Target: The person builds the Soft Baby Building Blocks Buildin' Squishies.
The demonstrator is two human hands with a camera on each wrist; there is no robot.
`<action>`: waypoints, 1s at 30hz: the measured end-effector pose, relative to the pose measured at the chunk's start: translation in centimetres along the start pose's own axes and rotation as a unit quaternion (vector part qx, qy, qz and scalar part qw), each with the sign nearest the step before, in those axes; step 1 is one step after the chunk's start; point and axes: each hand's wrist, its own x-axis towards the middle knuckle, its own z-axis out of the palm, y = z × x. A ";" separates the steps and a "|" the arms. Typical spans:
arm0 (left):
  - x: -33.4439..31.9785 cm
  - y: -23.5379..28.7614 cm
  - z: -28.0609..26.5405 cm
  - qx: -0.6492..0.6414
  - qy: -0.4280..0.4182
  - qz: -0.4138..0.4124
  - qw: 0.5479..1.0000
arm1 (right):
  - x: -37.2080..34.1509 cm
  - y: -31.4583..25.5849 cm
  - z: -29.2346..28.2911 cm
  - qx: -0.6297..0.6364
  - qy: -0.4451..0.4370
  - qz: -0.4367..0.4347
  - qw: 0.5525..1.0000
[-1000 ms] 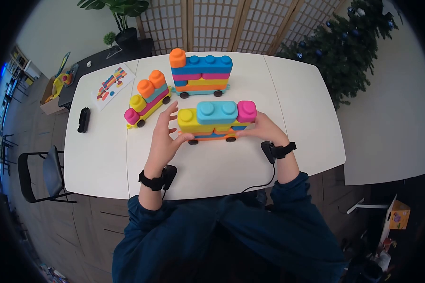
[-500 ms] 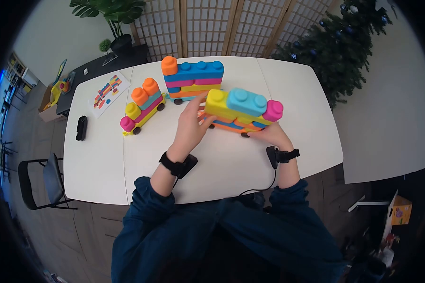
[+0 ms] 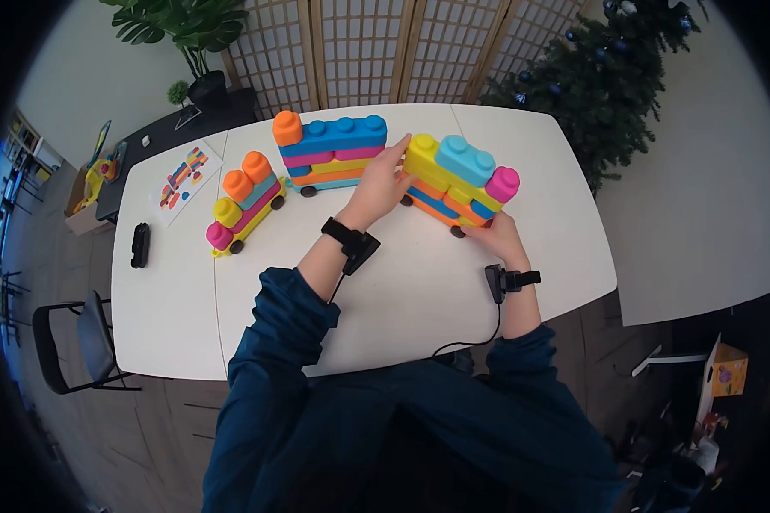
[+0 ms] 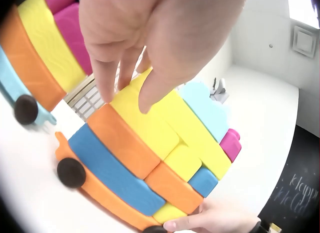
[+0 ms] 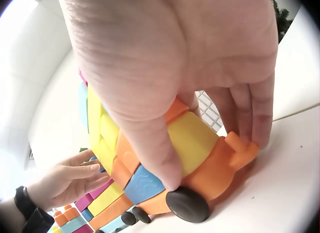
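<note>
A toy wagon of stacked building blocks (image 3: 445, 175), with yellow, orange, blue, light blue and pink pieces on an orange wheeled base, stands slanted across the table. My right hand (image 3: 499, 238) grips its right end; in the right wrist view the thumb (image 5: 165, 163) presses a blue block above a black wheel (image 5: 188, 205). At the other end is my left hand (image 3: 376, 186), fingers mostly straight, thumb (image 4: 150, 92) over the big yellow block. Left of that hand stands a second block wagon (image 3: 338, 154), blue on top, on a light blue base.
A yellow-based block car (image 3: 248, 205) stands behind the second wagon's left end. A printed picture sheet (image 3: 182, 181) and a black case-like object (image 3: 140, 245) lie on the white table (image 3: 385, 316) at left. Cables trail from both wrist cameras.
The held wagon has moved right and away from my body, turning so its right end points nearer me. Both hands have travelled with it; the head view has shifted slightly.
</note>
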 end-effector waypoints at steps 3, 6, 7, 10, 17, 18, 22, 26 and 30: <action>-1.7 1.4 -3.2 0.023 0.060 0.056 0.996 | 0.2 -0.3 0.4 -0.005 0.010 -0.011 1.000; -4.1 1.9 -8.0 0.068 0.173 0.072 0.980 | 0.4 -0.1 0.8 -0.015 0.016 -0.004 1.000; -5.1 1.4 -9.6 0.093 0.216 0.072 0.969 | 0.6 0.1 0.8 -0.026 0.014 0.007 1.000; -7.9 -0.1 -14.1 0.210 0.309 0.082 0.924 | 0.6 0.6 1.0 -0.022 0.024 0.004 0.999; -12.2 -5.9 -19.3 0.408 0.322 -0.095 0.849 | 0.5 -0.1 1.1 -0.025 0.031 0.007 0.999; -12.5 -6.3 -19.4 0.397 0.276 -0.142 0.864 | 0.7 0.1 1.2 -0.026 0.037 0.005 0.999; -13.5 -6.5 -18.6 0.354 0.201 -0.211 0.889 | 0.6 -0.3 1.4 -0.008 0.046 0.004 0.999; -14.0 -6.9 -18.0 0.323 0.237 -0.183 0.898 | 0.5 -0.5 1.5 -0.014 0.054 0.001 0.998; -14.4 -6.1 -18.4 0.308 0.233 -0.178 0.905 | 0.9 -0.1 1.7 -0.034 0.060 0.012 0.998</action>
